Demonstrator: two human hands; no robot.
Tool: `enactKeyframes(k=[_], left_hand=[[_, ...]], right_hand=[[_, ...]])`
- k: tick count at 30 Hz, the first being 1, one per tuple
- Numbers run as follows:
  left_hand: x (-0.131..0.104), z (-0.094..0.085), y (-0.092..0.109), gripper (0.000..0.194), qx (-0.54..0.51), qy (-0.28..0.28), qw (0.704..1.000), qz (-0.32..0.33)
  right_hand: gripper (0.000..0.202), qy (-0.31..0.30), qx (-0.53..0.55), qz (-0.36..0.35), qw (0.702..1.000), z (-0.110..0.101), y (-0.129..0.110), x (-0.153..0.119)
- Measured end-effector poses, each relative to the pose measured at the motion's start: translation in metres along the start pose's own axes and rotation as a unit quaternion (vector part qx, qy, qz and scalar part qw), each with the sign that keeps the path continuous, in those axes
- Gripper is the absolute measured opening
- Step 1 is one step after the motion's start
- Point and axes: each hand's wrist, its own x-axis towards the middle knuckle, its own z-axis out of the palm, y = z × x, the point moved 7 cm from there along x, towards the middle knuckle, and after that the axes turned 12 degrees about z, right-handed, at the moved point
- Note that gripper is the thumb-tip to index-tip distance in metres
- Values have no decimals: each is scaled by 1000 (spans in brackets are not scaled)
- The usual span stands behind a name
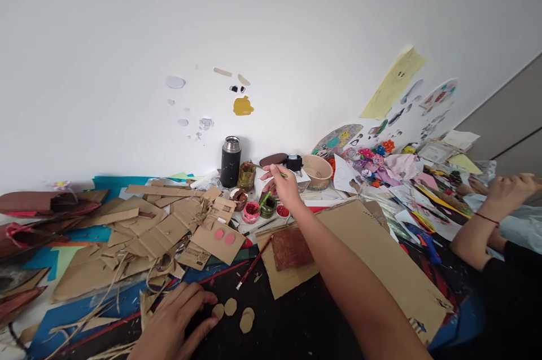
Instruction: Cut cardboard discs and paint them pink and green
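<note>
My right hand [283,185] reaches toward the back of the table, fingers closed on a thin paintbrush [283,175]. Just below it are small paint jars: a pink one [251,213], a green one [267,209] with a green stick in it, a red one [283,211] and a brown one [239,200]. My left hand [180,312] rests low on the dark tabletop, its thumb and index finger at the edges of a small cardboard disc [217,311]. Another disc [231,307] and two overlapping discs [247,320] lie beside it.
Cardboard scraps [161,230] pile up at left, with a card bearing two pink discs [224,236]. A black flask [231,162] stands by the wall. A red-brown painted piece [292,248] and pencil [254,264] lie mid-table. Another person's arm [486,230] is at right.
</note>
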Motion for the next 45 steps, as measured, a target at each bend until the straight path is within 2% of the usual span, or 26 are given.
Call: enactKeyframes(k=[8,20,23,28,31,34,38,45], left_hand=[[1,-1,2,23,2,8,1000,7],[-1,1,0,23,10,2,1000,10],[2,-1,3,25,12,9,1000,19],[5,-5,6,29,16,21,999,29],[5,-4,5,29,20,17,999,29],[5,-3,5,28,22,15,999,25],[3,-2,4,29,22,14,999,21],[0,1,0,31,26,13,999,16]], right_hand=[[44,-24,-21,9,999,6,4,-3],[51,1,2,-7,1000,5,-4,-6],[53,44,33,-39,998,-9,-20,-13],[56,95,86,-89,988,-48,-49,-37],[58,118,92,-89,985,-72,-50,-55],[59,135,88,-73,984,-88,-42,-70],[61,159,91,-49,982,-97,-29,-83],[62,155,82,-30,984,-96,-22,-91]])
